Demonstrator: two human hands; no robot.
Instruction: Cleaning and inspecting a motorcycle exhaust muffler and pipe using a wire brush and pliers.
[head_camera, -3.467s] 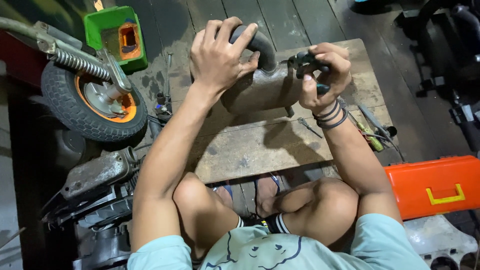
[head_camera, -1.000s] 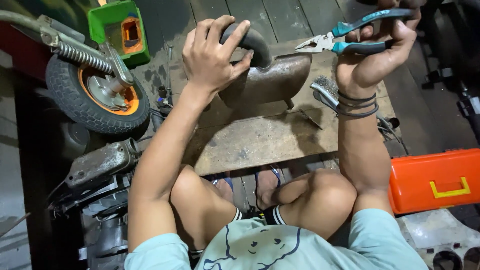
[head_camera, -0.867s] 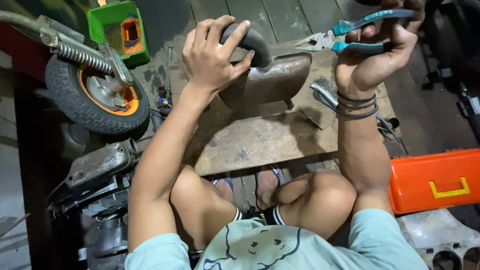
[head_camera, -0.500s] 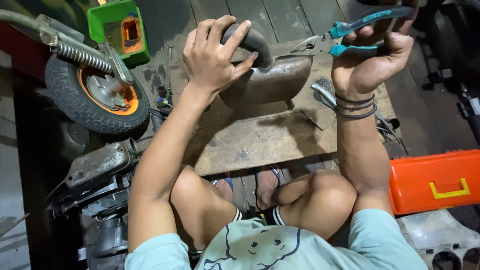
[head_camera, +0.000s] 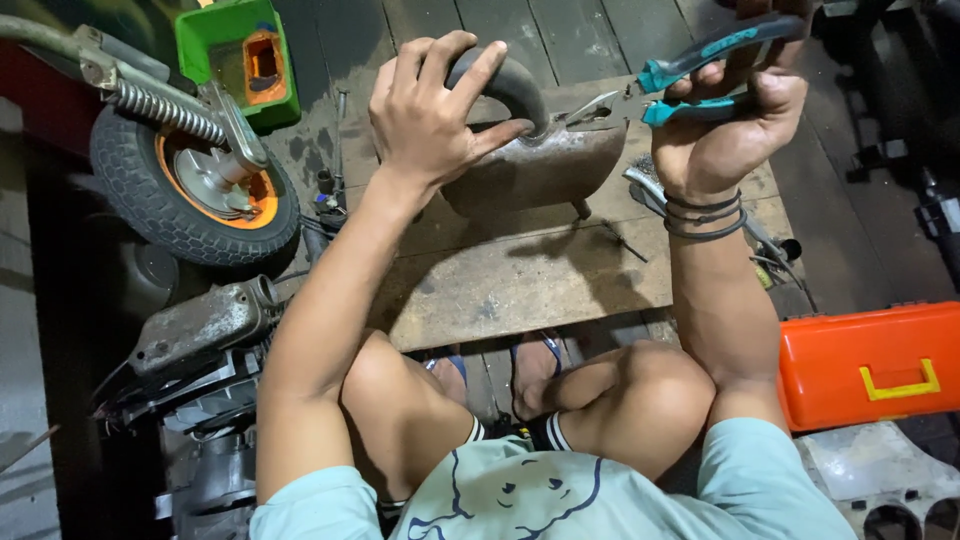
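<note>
My left hand (head_camera: 432, 112) grips the curved black pipe end of a rusty metal muffler (head_camera: 545, 165) that rests on a worn wooden board (head_camera: 520, 285). My right hand (head_camera: 728, 130) is closed around the teal handles of a pair of needle-nose pliers (head_camera: 690, 75). The pliers' jaws point left and sit at the muffler's upper edge, right beside the pipe. Black bands ring my right wrist. I am squatting, with my knees below the board.
A small wheel (head_camera: 190, 195) with an orange hub and a coil spring stands at the left, a green plastic box (head_camera: 235, 50) behind it. An engine part (head_camera: 200, 325) lies at the lower left. An orange toolbox (head_camera: 870, 365) sits at the right. Loose metal tools (head_camera: 760, 245) lie by the board's right edge.
My right hand has brought the pliers down and left, so the jaws now meet the muffler beside the pipe. My left hand keeps the same hold.
</note>
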